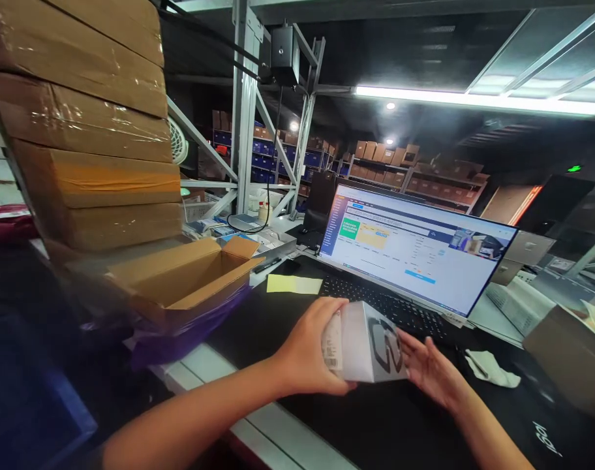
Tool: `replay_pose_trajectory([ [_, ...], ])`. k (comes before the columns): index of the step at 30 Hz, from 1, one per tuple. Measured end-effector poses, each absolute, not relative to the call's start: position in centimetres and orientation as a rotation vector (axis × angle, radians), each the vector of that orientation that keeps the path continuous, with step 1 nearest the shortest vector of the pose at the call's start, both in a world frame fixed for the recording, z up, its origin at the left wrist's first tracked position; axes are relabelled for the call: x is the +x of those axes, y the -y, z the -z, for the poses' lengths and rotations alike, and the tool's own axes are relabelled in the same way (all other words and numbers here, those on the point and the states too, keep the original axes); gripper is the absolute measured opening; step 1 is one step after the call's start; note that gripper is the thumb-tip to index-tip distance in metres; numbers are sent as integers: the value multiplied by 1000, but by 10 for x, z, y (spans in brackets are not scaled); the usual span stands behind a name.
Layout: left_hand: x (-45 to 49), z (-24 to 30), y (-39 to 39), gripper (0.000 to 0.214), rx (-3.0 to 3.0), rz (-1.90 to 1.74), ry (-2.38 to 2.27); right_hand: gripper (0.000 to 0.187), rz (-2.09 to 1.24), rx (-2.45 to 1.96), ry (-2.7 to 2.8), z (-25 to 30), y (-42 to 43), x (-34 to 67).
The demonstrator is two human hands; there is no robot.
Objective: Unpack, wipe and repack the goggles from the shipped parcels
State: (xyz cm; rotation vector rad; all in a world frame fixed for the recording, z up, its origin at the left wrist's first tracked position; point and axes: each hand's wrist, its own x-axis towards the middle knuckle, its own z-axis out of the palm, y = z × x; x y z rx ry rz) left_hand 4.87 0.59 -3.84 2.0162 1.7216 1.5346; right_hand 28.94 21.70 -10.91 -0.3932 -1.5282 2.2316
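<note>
**At the lower centre of the frame: a small box held over the tabletop**

In the lower centre, the left hand [307, 356] grasps a small box [363, 343] by its left end, thumb on top and fingers curled beneath, beside a white barcode label. The right hand [427, 369] lies open, its fingers stretched flat along the right end of the small box; it steadies rather than grips. The small box is pale, bears a large dark figure on the face turned to the camera, and is held just above the dark tabletop [376, 424], in front of the keyboard [385, 303].

At centre left, an open carton [180, 274] stands with its flaps up, resting on a purple bag [180, 339]. What shows of its inside is bare, though the floor of the open carton is partly hidden. The small box is well apart from it, so nothing has yet gone in, and the flaps are unsealed.

In the upper left, a stack of taped cartons [92, 130] leans into view. At centre right, a lit screen [415, 245] shows a form too small to read. A yellow note [293, 284] lies between the open carton and the keyboard, and a crumpled white cloth [490, 369] sits at right.
</note>
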Motion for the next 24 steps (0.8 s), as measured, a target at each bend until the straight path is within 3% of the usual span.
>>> replay_pose_trajectory([
  [2,48,43,-8,107,2117,-1541,-1646,52,-2324,-498,1564,119,-221,287],
  [4,46,47,-10,108,2177,-1545,-1592,47,-2391,-531,1582,131,-221,284],
  [10,42,43,-7,109,2167,-1543,-1605,79,-2402,-549,1468,144,-209,277],
  [16,21,54,-13,107,2104,-1513,-1596,58,-2348,-647,1315,125,-202,284],
  [20,-7,54,-15,101,2083,-1435,-1563,71,-2382,-436,1314,107,-204,284],
  [24,-21,15,-12,95,2254,-1247,-1701,74,-2490,-249,1315,105,-206,277],
])
